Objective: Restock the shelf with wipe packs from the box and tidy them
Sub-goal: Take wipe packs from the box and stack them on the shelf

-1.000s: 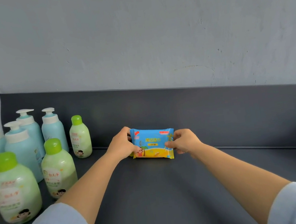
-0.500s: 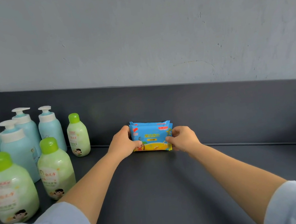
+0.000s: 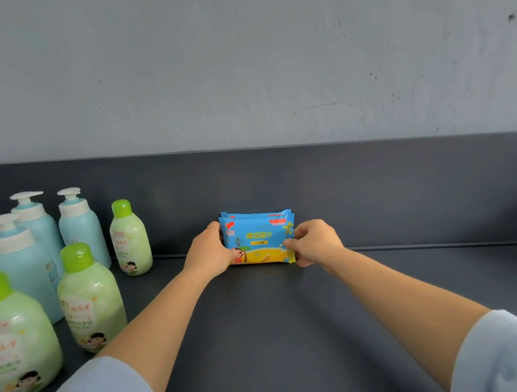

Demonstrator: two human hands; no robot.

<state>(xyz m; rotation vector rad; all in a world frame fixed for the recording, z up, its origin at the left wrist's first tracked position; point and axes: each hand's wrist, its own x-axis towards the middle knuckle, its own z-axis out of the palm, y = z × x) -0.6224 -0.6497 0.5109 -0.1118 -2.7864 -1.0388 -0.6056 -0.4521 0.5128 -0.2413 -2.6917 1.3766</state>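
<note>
You stand at a shop shelf [image 3: 286, 340]: dark grey metal deck, raised back panel [image 3: 381, 186], bare grey wall [image 3: 231, 51] behind. Stock sits in duplicates, labels outward. Identical green-capped bottles [image 3: 92, 303] and blue pump bottles [image 3: 82, 229] are grouped at your left. Matching printed wipe packs [image 3: 258, 240] stand upright near the back panel.
</note>
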